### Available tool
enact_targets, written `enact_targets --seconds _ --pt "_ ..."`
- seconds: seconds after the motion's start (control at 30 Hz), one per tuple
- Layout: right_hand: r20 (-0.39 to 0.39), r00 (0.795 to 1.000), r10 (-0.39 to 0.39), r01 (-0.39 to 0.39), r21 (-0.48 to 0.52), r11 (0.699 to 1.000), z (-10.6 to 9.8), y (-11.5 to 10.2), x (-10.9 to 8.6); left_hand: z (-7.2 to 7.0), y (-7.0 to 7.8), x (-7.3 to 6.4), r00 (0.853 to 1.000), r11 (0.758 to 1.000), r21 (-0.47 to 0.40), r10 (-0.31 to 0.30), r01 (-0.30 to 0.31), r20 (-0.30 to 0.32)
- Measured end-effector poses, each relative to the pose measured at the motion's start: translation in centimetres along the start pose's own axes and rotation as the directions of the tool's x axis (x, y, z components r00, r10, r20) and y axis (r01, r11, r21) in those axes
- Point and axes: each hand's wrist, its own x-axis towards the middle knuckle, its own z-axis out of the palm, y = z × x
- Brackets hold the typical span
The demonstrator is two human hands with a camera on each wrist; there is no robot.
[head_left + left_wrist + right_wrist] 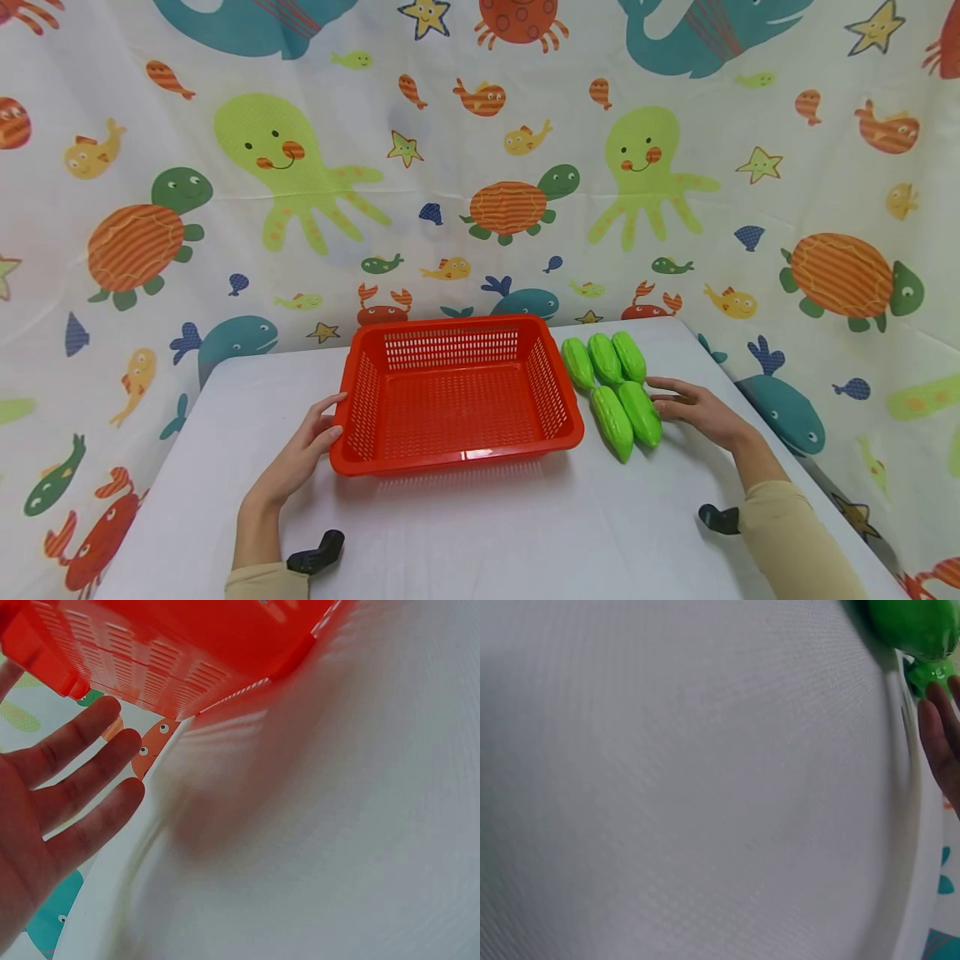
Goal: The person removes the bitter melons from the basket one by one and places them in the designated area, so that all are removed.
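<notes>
A red plastic basket [457,467] with slotted sides sits on the white table, its inside bare. At its left rim is my left hand [309,440], fingertips and thumb right against the edge. The left wrist view shows that hand's fingers [82,780] spread and fairly straight beside the basket's wall [161,667]. Several shiny green gourds [612,422], ribbed and tapered, lie in two rows to the right of the basket. My right hand [701,408] rests beside the nearer right gourd [640,414], fingers loosely extended with their tips at its side.
The white table [480,542] runs back to a cloth backdrop [450,250] printed with sea animals, which also hangs along both sides. A black strap end [318,554] juts from the left wrist, another black piece [718,519] from the right.
</notes>
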Motion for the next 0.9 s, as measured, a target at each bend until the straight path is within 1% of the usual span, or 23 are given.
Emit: enact_targets --seconds 0.13,0.3,0.43,0.6,0.9 --pt "-0.001 1.0 -0.002 0.002 0.002 1.0 0.1 0.0 0.1 0.0 -0.1 0.0 1.0 1.0 -0.001 0.003 -0.003 0.0" --pt "-0.028 0.999 -0.02 0.02 -0.007 1.0 0.1 0.2 0.3 0.0 -0.1 0.1 1.0 1.0 -0.006 0.01 -0.01 0.002" --pt "-0.063 0.998 -0.028 0.028 -0.005 1.0 0.2 0.1 0.5 0.0 -0.2 0.0 1.0 1.0 -0.01 0.016 -0.016 0.004" --pt "-0.103 0.994 -0.037 0.041 0.033 0.999 0.4 -0.4 0.5 0.1 -0.1 0.0 1.0 1.0 -0.012 0.017 -0.017 0.005" --pt "-0.209 0.976 -0.067 0.083 0.068 0.994 0.5 -1.2 0.8 0.1 0.0 -0.1 1.0 1.0 0.0 0.011 -0.011 0.002"
